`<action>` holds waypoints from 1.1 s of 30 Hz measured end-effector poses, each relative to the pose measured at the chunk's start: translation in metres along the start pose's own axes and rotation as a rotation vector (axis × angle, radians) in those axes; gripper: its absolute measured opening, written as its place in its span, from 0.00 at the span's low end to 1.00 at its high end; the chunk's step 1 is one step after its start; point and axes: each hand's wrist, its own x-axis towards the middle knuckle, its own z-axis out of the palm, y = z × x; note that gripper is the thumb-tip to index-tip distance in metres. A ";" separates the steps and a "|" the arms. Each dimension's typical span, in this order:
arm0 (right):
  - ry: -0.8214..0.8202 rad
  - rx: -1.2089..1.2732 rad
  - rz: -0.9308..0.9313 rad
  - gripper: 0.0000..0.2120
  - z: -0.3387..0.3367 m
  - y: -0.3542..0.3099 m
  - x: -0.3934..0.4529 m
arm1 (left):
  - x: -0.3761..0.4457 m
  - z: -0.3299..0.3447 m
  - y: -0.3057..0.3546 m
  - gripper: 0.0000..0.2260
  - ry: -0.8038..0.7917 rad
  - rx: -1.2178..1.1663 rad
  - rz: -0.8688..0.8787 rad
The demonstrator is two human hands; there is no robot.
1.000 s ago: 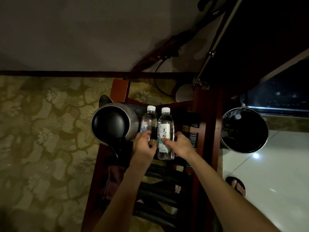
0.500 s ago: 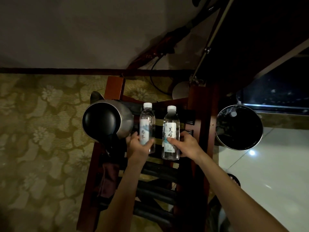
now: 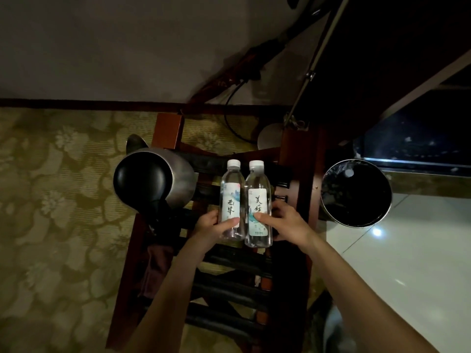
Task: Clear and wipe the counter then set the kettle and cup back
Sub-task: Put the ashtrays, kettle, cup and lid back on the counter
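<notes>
Two clear water bottles with white caps stand side by side above a slatted wooden rack. My left hand grips the left bottle near its base, thumb across the label. My right hand grips the right bottle the same way. A steel kettle with a black lid sits on the rack's left side, its black handle toward me. No cup is in view.
A round black waste bin stands right of the rack on pale tile. Patterned carpet lies to the left. A dark cloth hangs at the rack's left side. A black cable runs along the wall behind.
The two bottles, apart half a second ago, now touch each other. Both hands keep their grip, and the view has shifted slightly.
</notes>
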 end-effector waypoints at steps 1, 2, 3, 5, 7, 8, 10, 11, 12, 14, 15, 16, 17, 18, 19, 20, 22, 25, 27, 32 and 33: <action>-0.007 0.017 -0.002 0.21 -0.003 -0.001 -0.006 | -0.007 0.000 0.000 0.14 -0.037 -0.009 0.011; -0.012 0.037 -0.002 0.20 -0.006 -0.003 -0.012 | -0.014 0.000 0.000 0.13 -0.067 -0.018 0.029; -0.017 0.058 -0.008 0.20 -0.010 -0.006 -0.020 | -0.024 0.001 0.003 0.13 -0.080 -0.021 0.054; -0.029 0.081 -0.023 0.19 -0.021 -0.015 -0.038 | -0.042 0.004 0.010 0.14 -0.085 -0.034 0.102; -0.046 0.100 -0.059 0.18 -0.033 -0.027 -0.060 | -0.061 0.010 0.022 0.14 -0.088 -0.023 0.167; -0.050 0.107 -0.084 0.18 -0.042 -0.035 -0.073 | -0.074 0.014 0.031 0.15 -0.089 -0.019 0.203; -0.048 0.114 -0.129 0.19 -0.057 -0.050 -0.100 | -0.099 0.022 0.049 0.16 -0.092 -0.015 0.268; -0.044 0.104 -0.162 0.21 -0.065 -0.060 -0.116 | -0.115 0.027 0.059 0.16 -0.085 -0.009 0.302; -0.044 0.094 -0.200 0.22 -0.073 -0.068 -0.130 | -0.130 0.031 0.069 0.16 -0.079 -0.006 0.338; -0.041 0.102 -0.268 0.24 -0.092 -0.089 -0.163 | -0.167 0.041 0.092 0.16 -0.066 0.009 0.414; -0.040 0.108 -0.296 0.25 -0.102 -0.101 -0.181 | -0.186 0.046 0.105 0.17 -0.061 0.018 0.451; -0.035 0.092 -0.325 0.26 -0.110 -0.111 -0.198 | -0.204 0.052 0.115 0.19 -0.051 0.026 0.483; -0.029 0.068 -0.354 0.27 -0.118 -0.121 -0.213 | -0.220 0.056 0.124 0.20 -0.050 0.030 0.512; -0.018 0.048 -0.389 0.27 -0.128 -0.132 -0.233 | -0.241 0.062 0.137 0.22 -0.050 0.037 0.545; -0.012 0.050 -0.428 0.26 -0.137 -0.142 -0.251 | -0.260 0.067 0.149 0.25 -0.056 0.041 0.573; -0.007 0.070 -0.463 0.23 -0.149 -0.153 -0.271 | -0.281 0.074 0.161 0.29 -0.057 0.053 0.600; -0.019 0.090 -0.507 0.19 -0.167 -0.170 -0.306 | -0.316 0.086 0.179 0.32 -0.051 0.066 0.652; 0.000 0.072 -0.585 0.18 -0.204 -0.194 -0.364 | -0.370 0.112 0.207 0.31 -0.037 0.088 0.720; 0.015 0.055 -0.628 0.18 -0.225 -0.206 -0.396 | -0.399 0.130 0.221 0.36 -0.025 0.097 0.770; 0.065 0.021 -0.722 0.19 -0.285 -0.234 -0.470 | -0.460 0.181 0.264 0.28 -0.078 0.098 0.902; 0.087 0.020 -0.747 0.20 -0.297 -0.239 -0.483 | -0.470 0.191 0.277 0.29 -0.093 0.110 0.929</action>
